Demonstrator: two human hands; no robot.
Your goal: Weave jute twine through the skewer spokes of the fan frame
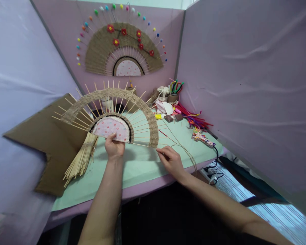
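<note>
1. Head view: the left hand (114,146) is clamped on a fan (109,115) at its straight lower edge, thumb in front of the flower-dotted half-round panel (111,126), the other fingers hidden behind it.
2. The fan is held up above the desk (140,172), its arch upward. Thin sticks spread from the panel's rim and pass through a wide woven band (153,127), their tips poking out beyond it.
3. The right hand (170,160) is curled, its fingertips at the band's lower right end. Whether they are closed on the band, a stick or a strand, I cannot tell. The two hands are apart.
4. Just beyond the right hand, loose twine (186,153) trails across the desk to its front edge.
5. Toward the desk's left edge lies a tied bundle of sticks (80,156), beside a large brown board (40,136) that reaches out past that edge.
6. Near the desk's right corner rests a patterned glue gun (204,139) with a dark cable. Behind it are red and purple fuzzy stems (193,115).
7. At the back right corner stands a pot (172,98) holding green-handled tools.
8. On the wall above the back edge hangs a second fan (97,47) with red flowers and coloured balls.
</note>
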